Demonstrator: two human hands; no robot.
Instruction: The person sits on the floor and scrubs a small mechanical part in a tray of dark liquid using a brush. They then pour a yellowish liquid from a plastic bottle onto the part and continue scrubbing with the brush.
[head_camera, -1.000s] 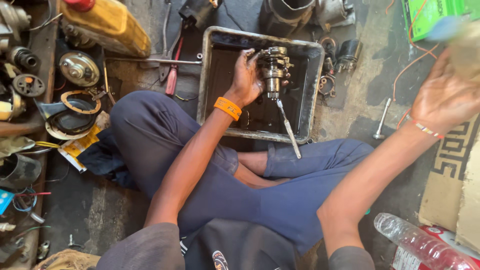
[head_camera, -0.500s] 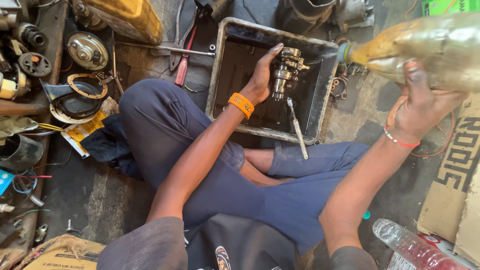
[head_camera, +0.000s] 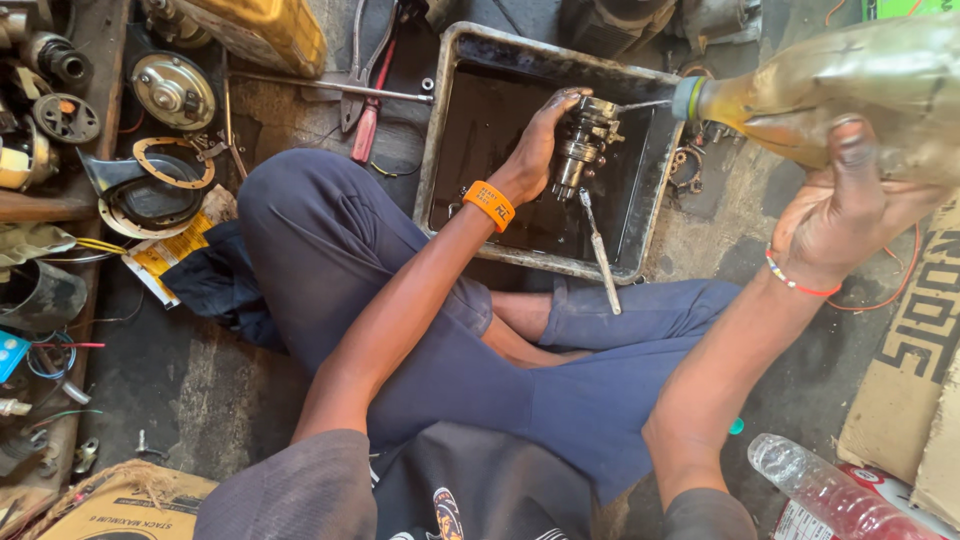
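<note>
Left hand (head_camera: 535, 150), upper centre: closed around metal gear assembly (head_camera: 580, 145) over dark metal tray (head_camera: 440, 130). Right hand (head_camera: 850, 225), upper right: gripping tilted amber-filled plastic bottle (head_camera: 850, 85), spout beside the assembly.

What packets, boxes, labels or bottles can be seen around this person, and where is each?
Plastic bottle: tilted in the right hand, top right, cloudy, amber liquid.
Clear bottle: lying bottom right, red label.
Cardboard box: bottom left, brown, dark print.
Flattened cardboard: right edge, brown, bold black lettering.
Yellow packet: crumpled on the floor, left of the knee.
Yellow jerrycan: top, left of the metal tray.
</note>
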